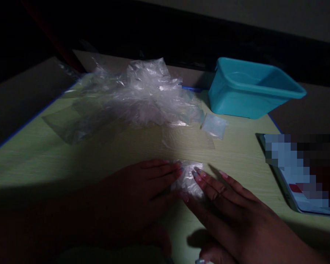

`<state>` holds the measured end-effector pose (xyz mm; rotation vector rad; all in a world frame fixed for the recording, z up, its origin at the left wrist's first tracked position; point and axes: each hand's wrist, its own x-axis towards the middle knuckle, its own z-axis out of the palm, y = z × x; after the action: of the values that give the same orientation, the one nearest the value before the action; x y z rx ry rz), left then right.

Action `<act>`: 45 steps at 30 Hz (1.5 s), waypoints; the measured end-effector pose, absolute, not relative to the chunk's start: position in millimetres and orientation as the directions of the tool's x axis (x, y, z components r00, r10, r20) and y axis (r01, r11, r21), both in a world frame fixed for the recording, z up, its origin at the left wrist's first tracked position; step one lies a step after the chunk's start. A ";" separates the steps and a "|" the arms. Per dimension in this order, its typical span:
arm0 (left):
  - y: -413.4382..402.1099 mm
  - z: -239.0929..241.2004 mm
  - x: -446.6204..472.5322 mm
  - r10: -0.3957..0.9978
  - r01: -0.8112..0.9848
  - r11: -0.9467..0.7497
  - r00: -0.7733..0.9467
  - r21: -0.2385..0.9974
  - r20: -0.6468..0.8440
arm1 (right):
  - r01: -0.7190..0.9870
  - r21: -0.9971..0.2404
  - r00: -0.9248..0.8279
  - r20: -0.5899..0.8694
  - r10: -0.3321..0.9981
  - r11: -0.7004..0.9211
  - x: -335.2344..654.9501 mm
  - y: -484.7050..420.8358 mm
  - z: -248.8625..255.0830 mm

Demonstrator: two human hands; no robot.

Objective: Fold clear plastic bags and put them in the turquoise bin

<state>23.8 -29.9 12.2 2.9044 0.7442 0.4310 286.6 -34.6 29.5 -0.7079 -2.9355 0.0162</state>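
Note:
A small square of folded clear plastic, which looks like a plastic bag (191, 179), lies flat on the table between my two hands. My left hand (143, 190) rests on its left side, fingers stretched out and fingertips touching it. From the right, my right hand (231, 209) presses its fingertips on the same plastic, with the fingers spread. Neither hand grips it. Just beyond my hands a flat clear sheet (181, 139) lies on the wood. A second folded plastic square (214, 125) sits farther right.
A loose heap of crumpled clear plastic bags (143, 95) covers the back left of the table (121, 150). At the back right stands a turquoise plastic bin (236, 99). A phone or tablet (294, 183) with a lit, blurred-out screen lies at the right edge.

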 end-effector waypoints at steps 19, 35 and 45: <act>-30.1 11.0 33.1 0.492 0.458 -0.870 0.788 0.183 0.371 | 0.420 0.059 -0.900 0.156 0.407 0.905 287.3 -34.5 27.1; -30.7 12.3 32.5 0.487 0.454 -0.873 0.797 0.176 0.358 | 0.449 0.076 -0.886 0.168 0.432 0.890 287.7 -35.9 25.2; -29.2 13.6 33.5 0.485 0.457 -0.874 0.789 0.167 0.377 | 0.446 0.122 -0.891 0.153 0.427 0.887 288.1 -35.5 25.7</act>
<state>33.5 -29.2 13.6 2.9078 0.7656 0.6403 288.1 -35.5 25.7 -0.6815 -2.9327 -0.2329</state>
